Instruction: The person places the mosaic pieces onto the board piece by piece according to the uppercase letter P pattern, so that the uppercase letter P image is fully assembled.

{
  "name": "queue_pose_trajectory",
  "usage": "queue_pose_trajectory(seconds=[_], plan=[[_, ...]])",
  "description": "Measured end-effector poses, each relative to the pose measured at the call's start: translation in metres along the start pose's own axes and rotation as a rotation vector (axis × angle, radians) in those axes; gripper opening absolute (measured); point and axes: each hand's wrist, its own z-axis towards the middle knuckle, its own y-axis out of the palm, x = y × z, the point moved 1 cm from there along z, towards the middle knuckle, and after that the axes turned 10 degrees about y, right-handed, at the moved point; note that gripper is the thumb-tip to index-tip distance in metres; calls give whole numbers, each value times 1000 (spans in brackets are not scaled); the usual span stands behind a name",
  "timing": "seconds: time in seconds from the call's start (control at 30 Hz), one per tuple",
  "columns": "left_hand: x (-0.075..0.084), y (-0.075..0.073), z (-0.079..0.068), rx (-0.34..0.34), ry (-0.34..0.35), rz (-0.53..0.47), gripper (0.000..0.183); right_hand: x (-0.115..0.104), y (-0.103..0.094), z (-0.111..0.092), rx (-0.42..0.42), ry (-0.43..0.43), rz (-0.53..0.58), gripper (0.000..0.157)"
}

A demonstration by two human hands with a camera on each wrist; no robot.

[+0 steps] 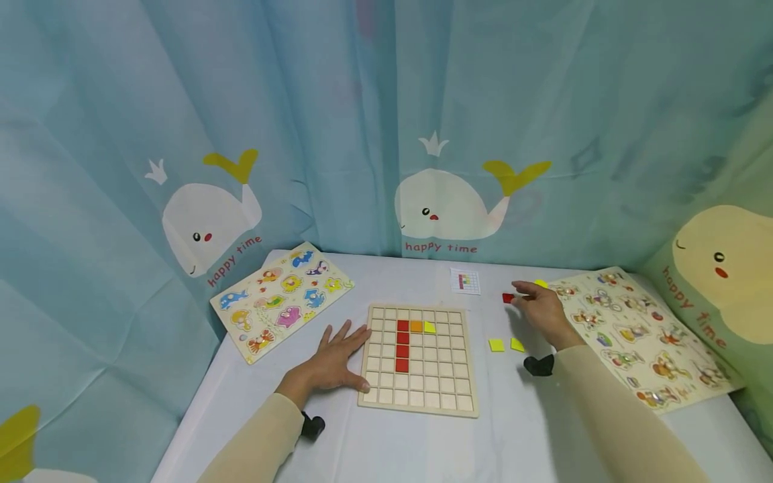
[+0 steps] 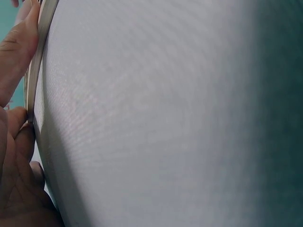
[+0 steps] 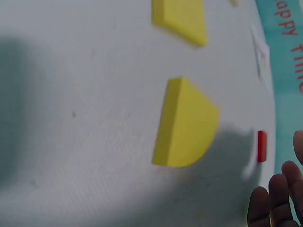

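Observation:
My left hand [image 1: 331,359] lies with spread fingers against the left edge of a wooden grid board [image 1: 425,408]; its thumb touches the board's lower left side. Four red squares would be several: several red tiles [image 1: 402,338] form a column in the grid, with an orange tile [image 1: 416,327] and a yellow-green tile [image 1: 429,327] beside the top one. My right hand [image 1: 543,312] is over the table right of the board, its fingers close to a loose red tile [image 3: 262,146]. In the right wrist view the fingers [image 3: 279,198] are apart from that tile.
Two yellow tiles [image 1: 496,345] [image 3: 187,125] lie right of the board. Behind the right hand, a yellow piece [image 1: 541,284] is partly hidden. A small pattern card [image 1: 465,282] lies at the back. Picture puzzle boards flank the area, left [image 1: 284,302] and right [image 1: 640,342].

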Motion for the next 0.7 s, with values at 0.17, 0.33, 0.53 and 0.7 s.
queue_pose_trajectory(seconds=[0.17,0.33,0.53,0.7], plan=[[0,1,0,-3,7,-1,116,7,1,7,-33,55,3,57],[-1,1,-1,3,15,2,117,9,4,11,-42,39,-10,60],[0,-1,-1,-4,9,6,118,11,9,13,-37,18,-56,59],[0,-3,-1,-3,9,10,117,11,14,11,-25,19,-74,58]])
